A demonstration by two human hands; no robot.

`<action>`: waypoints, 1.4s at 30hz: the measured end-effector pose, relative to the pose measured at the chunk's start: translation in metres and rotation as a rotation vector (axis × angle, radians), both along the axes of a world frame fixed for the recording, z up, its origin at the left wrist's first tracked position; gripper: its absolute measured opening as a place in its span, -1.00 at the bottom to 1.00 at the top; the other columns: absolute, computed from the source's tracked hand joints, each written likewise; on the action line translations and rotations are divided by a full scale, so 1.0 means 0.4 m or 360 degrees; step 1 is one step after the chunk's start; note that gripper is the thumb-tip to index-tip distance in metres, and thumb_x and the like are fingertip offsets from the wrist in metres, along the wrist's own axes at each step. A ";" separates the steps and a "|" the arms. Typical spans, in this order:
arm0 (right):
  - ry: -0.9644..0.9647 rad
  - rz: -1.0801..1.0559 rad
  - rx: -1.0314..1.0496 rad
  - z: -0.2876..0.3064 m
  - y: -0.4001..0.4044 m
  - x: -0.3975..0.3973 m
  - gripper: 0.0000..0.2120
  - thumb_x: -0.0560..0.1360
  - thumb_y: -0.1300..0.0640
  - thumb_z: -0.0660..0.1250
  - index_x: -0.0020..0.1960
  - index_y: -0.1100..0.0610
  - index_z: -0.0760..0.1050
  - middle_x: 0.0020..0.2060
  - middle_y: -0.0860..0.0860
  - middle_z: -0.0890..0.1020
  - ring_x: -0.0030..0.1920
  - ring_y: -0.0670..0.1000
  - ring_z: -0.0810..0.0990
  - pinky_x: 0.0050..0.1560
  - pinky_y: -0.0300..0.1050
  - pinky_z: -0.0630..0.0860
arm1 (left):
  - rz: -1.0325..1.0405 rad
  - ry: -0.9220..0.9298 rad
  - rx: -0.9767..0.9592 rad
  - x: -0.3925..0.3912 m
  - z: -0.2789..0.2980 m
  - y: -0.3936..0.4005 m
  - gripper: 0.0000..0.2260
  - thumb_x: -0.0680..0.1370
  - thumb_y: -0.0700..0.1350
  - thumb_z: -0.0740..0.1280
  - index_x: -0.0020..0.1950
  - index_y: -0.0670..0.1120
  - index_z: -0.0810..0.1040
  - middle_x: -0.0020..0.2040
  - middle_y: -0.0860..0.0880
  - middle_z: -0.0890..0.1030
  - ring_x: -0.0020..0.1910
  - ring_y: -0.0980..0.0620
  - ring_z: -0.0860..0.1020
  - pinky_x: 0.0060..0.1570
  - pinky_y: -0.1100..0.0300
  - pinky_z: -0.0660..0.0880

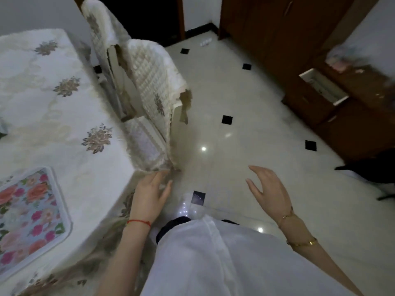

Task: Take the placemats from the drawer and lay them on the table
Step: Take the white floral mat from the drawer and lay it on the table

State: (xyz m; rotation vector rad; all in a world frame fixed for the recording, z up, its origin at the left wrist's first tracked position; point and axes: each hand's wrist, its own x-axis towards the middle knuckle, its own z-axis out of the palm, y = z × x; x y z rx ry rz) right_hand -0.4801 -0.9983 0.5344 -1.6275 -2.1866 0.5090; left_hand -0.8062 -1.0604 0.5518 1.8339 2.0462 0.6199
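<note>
White garment fabric [213,259] fills the lower foreground. Both hands hang apart over the floor with fingers relaxed and holding nothing: left hand [149,195], red string at the wrist, just beside the table corner; right hand [269,189], gold bracelets on the forearm. One rectangular floral placemat [30,214] lies flat on the white flower-patterned tablecloth [53,116]. Beyond stand two cream quilted chair covers [154,82]. Farthest right, a pale drawer [324,86] stands open in the brown wooden cabinet [352,129].

White garment [213,259], red string on left wrist [138,222], gold bracelets on right wrist [299,236]
</note>
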 end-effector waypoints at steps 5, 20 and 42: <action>0.0010 -0.0268 -0.0033 0.006 0.021 0.169 -0.66 0.53 0.18 0.38 0.27 0.26 0.52 0.14 0.15 0.62 0.17 0.15 0.57 0.26 0.00 0.47 | -0.0237 -0.0033 -0.0014 0.165 0.017 0.143 -0.78 0.55 -0.14 0.35 0.18 -0.14 0.57 0.01 -0.10 0.62 -0.04 -0.09 0.58 -0.01 0.07 0.53; 0.0094 -0.0915 -0.0113 -0.069 0.296 0.416 -0.65 0.52 0.17 0.39 0.27 0.26 0.52 0.16 0.15 0.62 0.18 0.15 0.57 0.25 -0.11 0.40 | -0.0682 -0.0049 -0.0005 0.474 -0.022 0.715 -0.77 0.54 -0.16 0.36 0.19 -0.15 0.59 0.09 -0.11 0.64 0.08 -0.11 0.59 0.12 0.00 0.52; 0.0183 -0.1460 -0.0119 -0.077 1.166 0.869 -0.64 0.56 0.10 0.33 0.31 0.19 0.47 0.19 0.10 0.59 0.20 0.11 0.54 0.23 0.02 0.49 | -0.1263 -0.0081 0.0117 1.068 -0.022 1.816 -0.77 0.56 -0.15 0.35 0.21 -0.13 0.59 0.10 -0.06 0.64 0.09 -0.04 0.59 0.16 0.06 0.51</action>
